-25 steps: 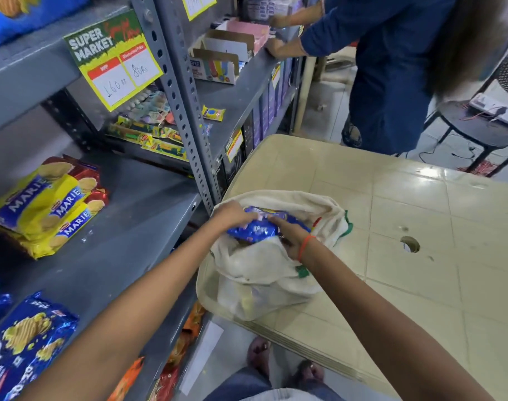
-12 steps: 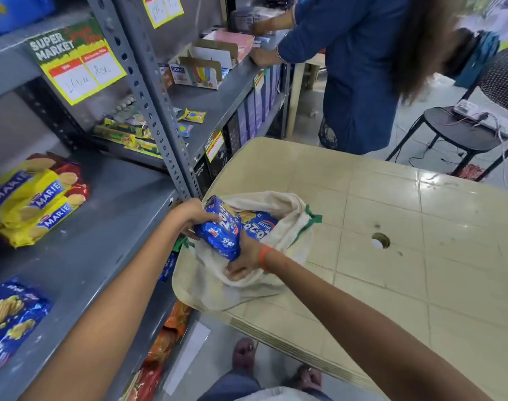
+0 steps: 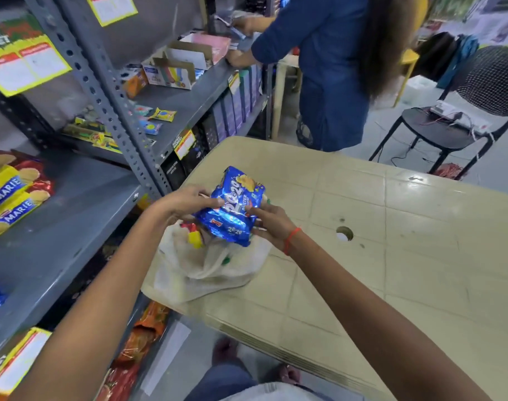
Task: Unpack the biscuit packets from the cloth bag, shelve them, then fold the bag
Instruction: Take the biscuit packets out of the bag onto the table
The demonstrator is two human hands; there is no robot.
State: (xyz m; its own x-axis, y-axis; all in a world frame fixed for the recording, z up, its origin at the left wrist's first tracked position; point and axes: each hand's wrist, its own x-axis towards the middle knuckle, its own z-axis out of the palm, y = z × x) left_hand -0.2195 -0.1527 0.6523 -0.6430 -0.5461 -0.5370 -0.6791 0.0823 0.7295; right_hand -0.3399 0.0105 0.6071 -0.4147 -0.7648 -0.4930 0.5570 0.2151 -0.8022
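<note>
The blue foil biscuit packets (image 3: pixel 232 209) shine glossy and crinkled. Beneath them the cream cloth bag (image 3: pixel 206 267) looks soft, matt and rumpled. The beige plastic surface (image 3: pixel 391 227) is smooth with a faint sheen, and the grey painted metal shelf (image 3: pixel 67 215) looks dull.

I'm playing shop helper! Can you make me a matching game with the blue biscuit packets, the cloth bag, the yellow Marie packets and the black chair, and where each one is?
Things:
1. blue biscuit packets
2. cloth bag
3. yellow Marie packets
4. black chair

Places:
A. on the grey shelf
B. slumped on the beige table
C. on the floor beyond the table
D. held up between both hands, left hand and right hand

Pairs: 1-D, 2-B, 3-A, 4-C
</note>
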